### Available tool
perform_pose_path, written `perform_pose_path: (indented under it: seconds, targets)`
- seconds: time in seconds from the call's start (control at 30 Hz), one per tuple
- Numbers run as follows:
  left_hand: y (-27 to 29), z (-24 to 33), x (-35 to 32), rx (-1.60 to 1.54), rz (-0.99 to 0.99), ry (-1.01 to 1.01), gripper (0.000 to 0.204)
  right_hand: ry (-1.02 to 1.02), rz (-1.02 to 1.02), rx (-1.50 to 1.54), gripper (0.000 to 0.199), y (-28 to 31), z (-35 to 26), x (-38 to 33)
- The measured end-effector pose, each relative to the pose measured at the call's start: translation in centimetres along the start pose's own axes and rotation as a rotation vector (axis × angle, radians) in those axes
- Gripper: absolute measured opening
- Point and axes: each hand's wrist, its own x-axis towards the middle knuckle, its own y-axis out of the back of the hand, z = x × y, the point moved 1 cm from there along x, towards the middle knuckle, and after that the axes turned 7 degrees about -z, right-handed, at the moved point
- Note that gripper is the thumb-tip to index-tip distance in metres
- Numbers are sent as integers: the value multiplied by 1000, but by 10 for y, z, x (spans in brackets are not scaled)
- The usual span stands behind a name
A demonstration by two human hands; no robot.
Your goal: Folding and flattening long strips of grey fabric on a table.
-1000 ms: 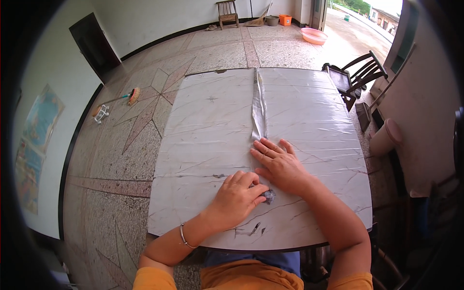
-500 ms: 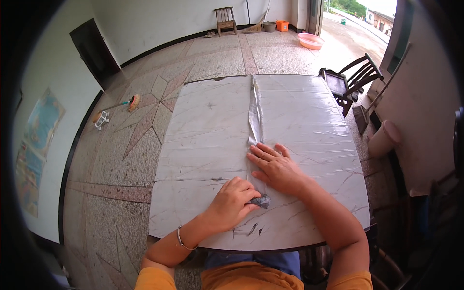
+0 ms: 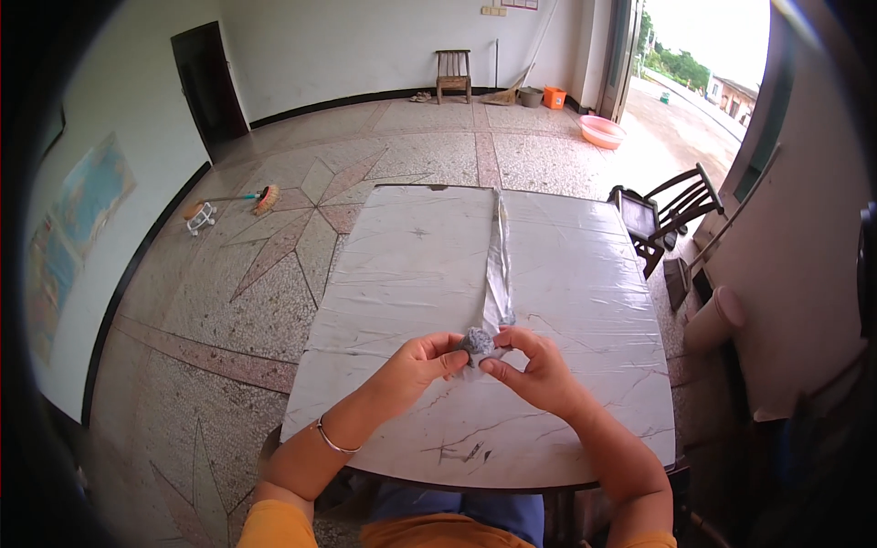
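Above the near half of a white marble-patterned table [image 3: 393, 274], both my hands meet. My left hand [image 3: 422, 361], with a bracelet on its wrist, is closed, thumb and fingers pinching a crumpled grey wad [image 3: 477, 342]. My right hand [image 3: 541, 373] is closed too, its thumb and forefinger pinching whitish film against the wad's right side. From there a wrinkled silvery strip of tape or film [image 3: 498, 265] runs along the table's middle seam to the far edge. Exactly where the strip joins the wad is hidden by my fingers.
Dark chairs stand right of the table [image 3: 671, 215] and by the far wall [image 3: 453, 75]. A long-handled dustpan [image 3: 677, 283] and a pink bin [image 3: 715, 320] are along the right wall. A pink basin [image 3: 603, 132] lies near the doorway, a brush [image 3: 266, 198] on the left floor.
My right hand has left the seam, where it lay flat, and now pinches beside the wad. My left hand has lifted the wad off the table. The view has tilted up a little.
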Motion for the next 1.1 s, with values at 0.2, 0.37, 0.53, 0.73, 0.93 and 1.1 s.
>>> perform_pose_path:
  seconds: [0.2, 0.37, 0.53, 0.73, 0.93, 1.1]
  targets:
    - [2, 6, 9, -248, -84, 5, 30, -113, 56, 331, 20, 11, -23, 8]
    - [-7, -4, 20, -642, -240, -28, 27, -175, 60, 418, 21, 20, -34, 11]
    - [-13, -30, 25, -865, -424, -19, 31, -187, 110, 554, 27, 5, -17, 2]
    - [-21, -22, 17, -588, -128, -3, 39, -166, 93, 342, 29, 3, -19, -6]
    - [-20, -27, 13, 5, -62, -195, 37, -121, 186, 42, 29, -5, -22, -10]
    - [-24, -24, 11, -7, -37, -272, 31, -91, 190, 15, 28, -6, -18, -11]
